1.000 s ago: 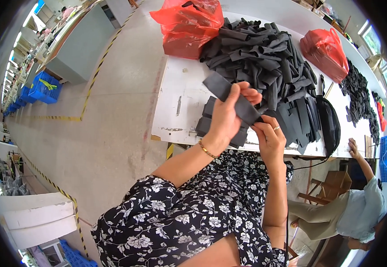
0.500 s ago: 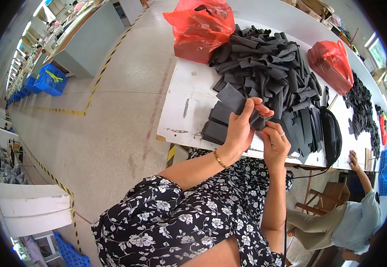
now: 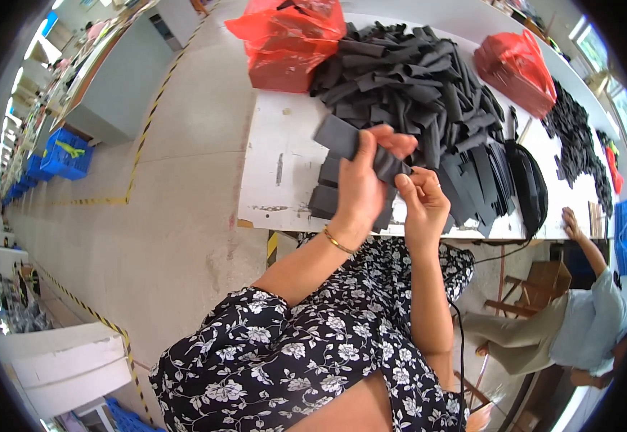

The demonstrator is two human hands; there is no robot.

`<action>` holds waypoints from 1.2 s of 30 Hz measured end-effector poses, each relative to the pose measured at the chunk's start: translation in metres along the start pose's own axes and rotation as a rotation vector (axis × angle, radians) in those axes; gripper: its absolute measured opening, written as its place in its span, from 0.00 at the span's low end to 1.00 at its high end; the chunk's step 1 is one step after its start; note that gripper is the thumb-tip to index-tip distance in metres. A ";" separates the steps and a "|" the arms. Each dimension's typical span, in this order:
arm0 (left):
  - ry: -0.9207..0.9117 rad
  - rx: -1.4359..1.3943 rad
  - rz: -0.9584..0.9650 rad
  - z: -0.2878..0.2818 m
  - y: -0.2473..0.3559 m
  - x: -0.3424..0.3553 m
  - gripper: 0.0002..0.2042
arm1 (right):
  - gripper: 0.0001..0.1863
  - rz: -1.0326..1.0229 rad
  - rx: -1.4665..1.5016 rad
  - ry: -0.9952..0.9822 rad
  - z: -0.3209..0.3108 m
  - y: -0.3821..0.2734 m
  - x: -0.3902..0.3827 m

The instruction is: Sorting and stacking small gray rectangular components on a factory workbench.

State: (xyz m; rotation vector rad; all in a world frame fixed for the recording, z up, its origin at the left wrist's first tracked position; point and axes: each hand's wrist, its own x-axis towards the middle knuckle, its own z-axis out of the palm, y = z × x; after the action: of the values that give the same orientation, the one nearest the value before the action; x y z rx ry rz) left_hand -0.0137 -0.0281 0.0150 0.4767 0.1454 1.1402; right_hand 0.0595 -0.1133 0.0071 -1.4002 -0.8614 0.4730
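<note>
A dark grey, cloth-like strip (image 3: 389, 167) runs between my two hands above the near edge of the white table (image 3: 261, 162). My left hand (image 3: 360, 180) holds it between thumb and fingers, with a flat end (image 3: 337, 135) sticking out past the thumb. At the other end my right hand (image 3: 424, 209) pinches the strip between thumb and forefinger. Neat stacks of like pieces (image 3: 325, 199) lie under my left hand, partly hidden by it. To the right of my hands flat strips (image 3: 482, 189) are fanned out. A large heap of curled dark strips (image 3: 407, 90) lies beyond.
A red plastic bag (image 3: 284, 54) stands at the table's far left, another red bag (image 3: 518, 72) farther right. A black pouch (image 3: 528, 189) lies beside the fanned strips. More dark pieces (image 3: 578, 137) lie along the right. A co-worker (image 3: 580, 324) is at the right, near a wooden stool (image 3: 536, 288).
Both hands have shifted slightly left in view, along with the whole scene. My right hand has turned and drawn the strip's end out, so more of the strip shows between the hands.
</note>
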 end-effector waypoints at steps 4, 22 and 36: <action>-0.100 -0.017 -0.068 -0.005 0.005 0.000 0.18 | 0.11 0.142 0.258 0.039 -0.011 -0.008 -0.008; 0.074 0.570 0.106 -0.049 0.070 -0.026 0.10 | 0.09 0.128 0.040 -0.030 -0.009 -0.009 -0.018; 0.051 1.402 0.408 -0.094 0.054 0.128 0.08 | 0.19 -0.228 -1.269 -0.151 -0.090 0.092 -0.013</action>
State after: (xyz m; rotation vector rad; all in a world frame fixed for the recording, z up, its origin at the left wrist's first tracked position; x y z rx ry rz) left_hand -0.0375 0.1321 -0.0289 1.7695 0.9536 1.3164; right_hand 0.1372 -0.1682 -0.0806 -2.3661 -1.5423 -0.2421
